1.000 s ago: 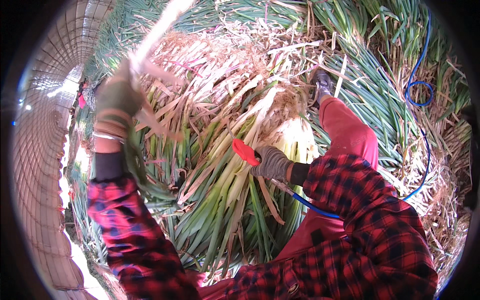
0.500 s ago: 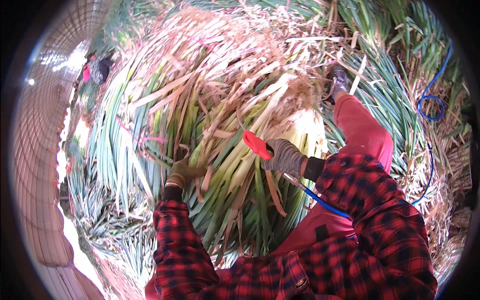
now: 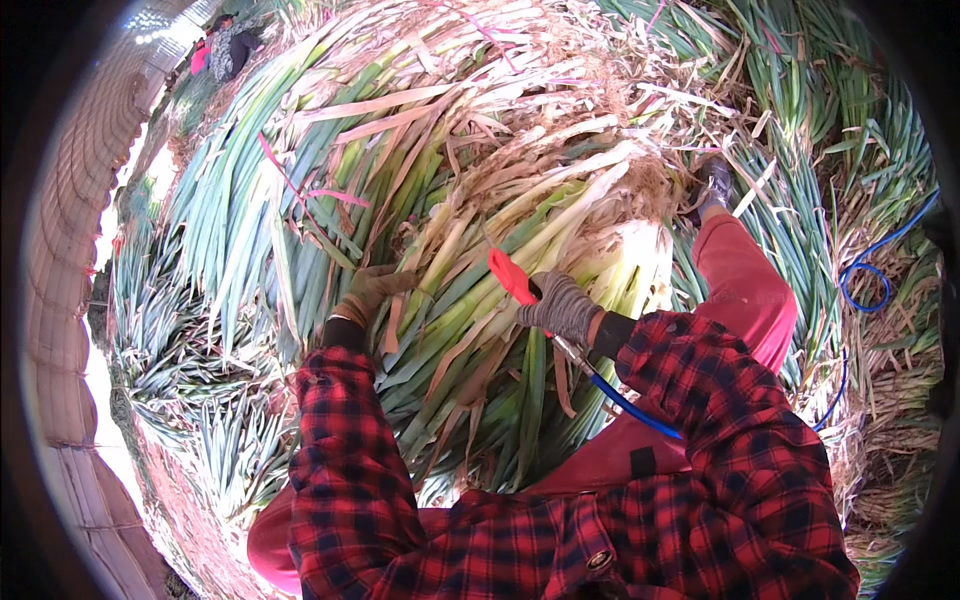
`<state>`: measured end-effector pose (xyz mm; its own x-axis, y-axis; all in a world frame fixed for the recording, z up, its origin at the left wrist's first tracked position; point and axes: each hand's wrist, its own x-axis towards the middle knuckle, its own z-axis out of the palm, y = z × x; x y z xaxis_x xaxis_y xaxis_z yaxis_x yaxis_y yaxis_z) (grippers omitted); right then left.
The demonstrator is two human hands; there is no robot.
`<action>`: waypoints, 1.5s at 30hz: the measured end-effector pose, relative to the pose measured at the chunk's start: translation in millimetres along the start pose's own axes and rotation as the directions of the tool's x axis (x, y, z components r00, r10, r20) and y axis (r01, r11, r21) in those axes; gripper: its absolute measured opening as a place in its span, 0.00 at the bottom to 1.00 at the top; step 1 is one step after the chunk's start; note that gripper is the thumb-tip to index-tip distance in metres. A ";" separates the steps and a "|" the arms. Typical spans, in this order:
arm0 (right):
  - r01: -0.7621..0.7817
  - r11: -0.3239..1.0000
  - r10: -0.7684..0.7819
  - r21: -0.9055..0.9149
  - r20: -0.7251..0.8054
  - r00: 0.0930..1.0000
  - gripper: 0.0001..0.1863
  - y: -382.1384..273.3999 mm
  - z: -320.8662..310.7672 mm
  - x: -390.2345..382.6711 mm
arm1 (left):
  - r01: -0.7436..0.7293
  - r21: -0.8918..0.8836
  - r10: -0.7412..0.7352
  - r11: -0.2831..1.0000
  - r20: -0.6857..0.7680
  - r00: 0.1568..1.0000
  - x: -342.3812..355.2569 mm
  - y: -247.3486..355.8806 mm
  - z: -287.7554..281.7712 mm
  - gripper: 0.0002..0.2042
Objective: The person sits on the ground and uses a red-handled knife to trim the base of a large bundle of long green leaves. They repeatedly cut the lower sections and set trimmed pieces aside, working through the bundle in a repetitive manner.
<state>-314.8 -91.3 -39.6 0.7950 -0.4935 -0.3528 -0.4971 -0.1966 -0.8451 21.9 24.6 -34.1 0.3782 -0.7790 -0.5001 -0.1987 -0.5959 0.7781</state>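
My left hand (image 3: pixel 372 290), in an olive glove, is down among long green onion leaves (image 3: pixel 320 240) left of center, its fingers closed on some of them. My right hand (image 3: pixel 562 305), in a grey knit glove, grips an air tool with a red body (image 3: pixel 510 276), a thin tip, a metal fitting and a blue hose (image 3: pixel 635 410). Under the tool lie onion stalks (image 3: pixel 560 240) with pale bases and dry brown roots and husks. Pink ties (image 3: pixel 335 196) lie among the leaves at upper left.
My red-trousered leg (image 3: pixel 745 285) and shoe (image 3: pixel 714 182) are at right amid piled onions (image 3: pixel 825 70). Coiled hose (image 3: pixel 865 285) lies on the pile. A co-worker (image 3: pixel 230 55) is bent over at the far upper left, beside a curved tunnel wall (image 3: pixel 75 250).
My left hand came down from a raised, blurred position with pale stalks into the leaves. More leaves now lie at upper left. The view has shifted; my right hand keeps its grip.
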 end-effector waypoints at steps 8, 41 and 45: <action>0.182 0.975 -0.190 -0.126 -0.052 0.980 0.25 10.3 28.9 16.0 | -0.133 -0.058 0.141 0.989 0.153 0.978 8.0 -15.1 -12.0 0.20; 0.029 0.972 0.066 0.235 -0.386 0.920 0.21 54.6 -128.2 155.5 | 0.005 -0.356 0.061 0.935 0.174 0.983 32.6 -57.1 -12.4 0.15; -0.031 0.985 0.077 0.168 -0.277 0.958 0.20 46.0 -116.3 144.3 | 0.198 -0.481 -0.103 0.854 0.215 0.971 24.0 -59.8 -15.5 0.15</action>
<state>-263.4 -270.0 -82.7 0.6267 -0.7223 -0.2923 -0.4559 -0.0357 -0.8893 56.9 44.5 -86.8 0.1931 -0.7368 -0.6479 0.3399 -0.5693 0.7486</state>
